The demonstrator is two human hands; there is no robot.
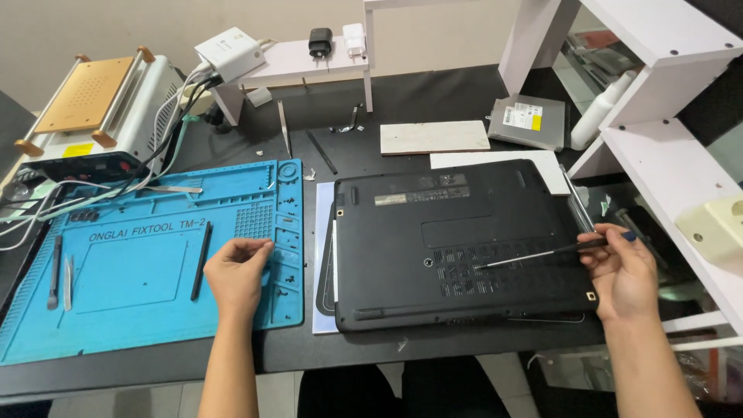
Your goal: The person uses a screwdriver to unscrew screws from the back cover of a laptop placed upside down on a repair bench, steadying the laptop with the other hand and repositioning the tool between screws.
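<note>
Your right hand (623, 271), at the right of the frame, pinches a screwdriver (542, 254) near its handle end, shaft laid low w/ the tip on the vent grille of the laptop (457, 240). The laptop lies bottom-up at frame centre on the tabletop (371, 104), so its underside faces you. Your left hand (236, 271) rests on the blue mat (139, 263) at left, fingertips curled together at the mat's small tray pockets; can't tell if they grip anything. A black pry stick (201, 261) lies just beside that hand; tweezers (68, 282) sit further left. A flat disc drive (529, 122) sits apart at upper right, beside the white shelf (665, 139).
</note>
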